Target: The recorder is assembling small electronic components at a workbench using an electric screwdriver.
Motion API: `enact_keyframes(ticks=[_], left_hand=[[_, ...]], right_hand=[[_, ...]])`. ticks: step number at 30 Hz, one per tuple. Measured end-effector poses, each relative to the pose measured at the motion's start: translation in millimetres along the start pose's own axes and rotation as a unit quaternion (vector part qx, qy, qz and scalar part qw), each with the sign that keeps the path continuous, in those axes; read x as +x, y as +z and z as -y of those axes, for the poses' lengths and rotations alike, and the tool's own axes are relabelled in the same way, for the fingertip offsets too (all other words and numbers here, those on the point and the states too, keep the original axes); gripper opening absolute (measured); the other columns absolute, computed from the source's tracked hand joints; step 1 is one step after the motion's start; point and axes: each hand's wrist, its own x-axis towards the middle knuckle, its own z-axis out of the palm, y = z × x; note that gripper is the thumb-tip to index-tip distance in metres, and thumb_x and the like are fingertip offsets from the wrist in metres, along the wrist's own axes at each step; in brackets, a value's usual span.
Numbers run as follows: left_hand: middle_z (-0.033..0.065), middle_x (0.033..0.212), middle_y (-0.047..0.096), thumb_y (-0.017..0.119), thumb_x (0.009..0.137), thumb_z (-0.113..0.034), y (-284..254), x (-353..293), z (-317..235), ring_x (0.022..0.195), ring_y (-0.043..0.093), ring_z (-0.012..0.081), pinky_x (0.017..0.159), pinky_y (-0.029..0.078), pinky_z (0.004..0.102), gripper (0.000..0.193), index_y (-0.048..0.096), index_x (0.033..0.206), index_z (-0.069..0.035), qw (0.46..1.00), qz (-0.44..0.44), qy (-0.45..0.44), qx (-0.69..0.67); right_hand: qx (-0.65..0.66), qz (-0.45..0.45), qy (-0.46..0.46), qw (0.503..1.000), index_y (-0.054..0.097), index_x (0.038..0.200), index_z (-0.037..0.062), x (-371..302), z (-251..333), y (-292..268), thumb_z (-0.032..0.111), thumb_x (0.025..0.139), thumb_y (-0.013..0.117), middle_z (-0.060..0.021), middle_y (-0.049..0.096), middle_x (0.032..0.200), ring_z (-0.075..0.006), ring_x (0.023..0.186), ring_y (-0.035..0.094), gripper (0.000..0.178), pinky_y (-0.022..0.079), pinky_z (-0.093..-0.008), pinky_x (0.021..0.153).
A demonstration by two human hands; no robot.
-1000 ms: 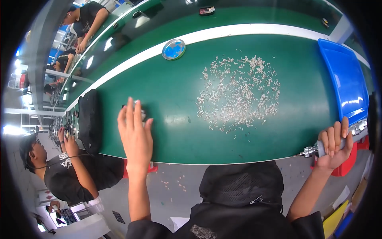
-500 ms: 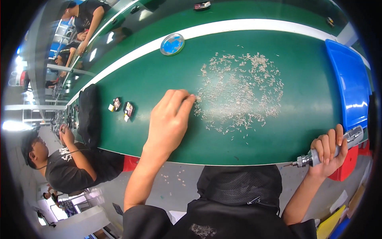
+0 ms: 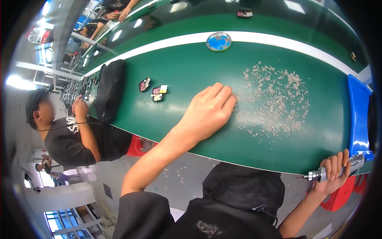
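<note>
My left hand [image 3: 213, 110] reaches over the green worktable, palm down, its fingers curled together at the left edge of a wide scatter of tiny pale screws [image 3: 274, 105]. Whatever its fingertips pinch, if anything, is hidden. At the table's near right edge, my right hand [image 3: 334, 173] is wrapped round a grey electric screwdriver [image 3: 356, 161]. The tool's bit points left, level with the table edge and away from the screws.
Two small black parts with labels, one [image 3: 144, 84] beside the other [image 3: 157, 95], lie left of my left hand. Further off are a round dish of blue pieces [image 3: 218, 41] and a black bag [image 3: 110, 91]. A blue bin [image 3: 359, 119] stands right; a co-worker [image 3: 73, 135] sits left.
The view has turned, so the table's things appear further right. My left forearm stretches out more, its hand still at the screws' left edge. The right hand keeps hold of the electric screwdriver.
</note>
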Motion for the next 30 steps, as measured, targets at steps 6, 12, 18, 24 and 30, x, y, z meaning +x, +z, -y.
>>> enact_keyframes(ticks=[6,12,18,24,30], left_hand=[[0.0074,0.081,0.051,0.061,0.064,-0.004,-3.0,3.1,-6.4,0.075,0.054,0.0193,0.065,0.048,0.0295,0.021,0.060,0.084,0.003,0.998,0.031,0.011,0.058],[0.0089,0.082,0.051,0.059,0.067,-0.004,-0.1,3.4,-3.2,0.077,0.053,0.0203,0.066,0.047,0.0309,0.015,0.056,0.080,0.001,0.997,0.033,0.030,0.065],[0.0104,0.084,0.049,0.058,0.067,-0.004,-3.4,1.2,-3.4,0.081,0.052,0.0222,0.066,0.047,0.0318,0.022,0.055,0.087,0.003,0.998,0.043,-0.023,0.034],[0.0093,0.080,0.049,0.060,0.065,-0.005,-3.9,2.5,-9.3,0.078,0.052,0.0199,0.063,0.047,0.0298,0.016,0.055,0.079,0.001,0.995,0.048,0.011,0.084],[0.0073,0.077,0.049,0.060,0.064,-0.006,-2.3,9.1,-1.5,0.074,0.052,0.0181,0.060,0.047,0.0282,0.015,0.053,0.075,-0.001,0.990,0.058,0.050,0.115]], right_hand=[[-0.008,0.006,0.009,1.000,0.034,0.081,0.0074,1.3,-1.9,0.3,0.010,0.095,0.045,-0.0025,0.033,0.058,-0.0091,0.043,0.034,0.019,0.032,-0.0237,0.044],[-0.021,-0.011,-0.008,1.000,0.034,0.081,0.0070,-1.0,-3.3,1.0,0.010,0.096,0.045,-0.0025,0.032,0.059,-0.0090,0.043,0.033,0.018,0.031,-0.0236,0.043],[-0.024,-0.012,-0.008,1.000,0.035,0.081,0.0067,-1.5,-2.0,1.6,0.010,0.096,0.044,-0.0025,0.032,0.058,-0.0090,0.043,0.033,0.018,0.031,-0.0235,0.043],[-0.033,-0.016,-0.013,0.999,0.036,0.081,0.0061,-0.7,-3.4,3.9,0.010,0.095,0.045,-0.0021,0.030,0.058,-0.0091,0.043,0.033,0.017,0.031,-0.0235,0.043],[-0.027,-0.017,-0.013,0.999,0.037,0.082,0.0058,-1.4,-1.6,4.8,0.010,0.095,0.045,-0.0019,0.030,0.058,-0.0090,0.044,0.033,0.016,0.031,-0.0239,0.044]])
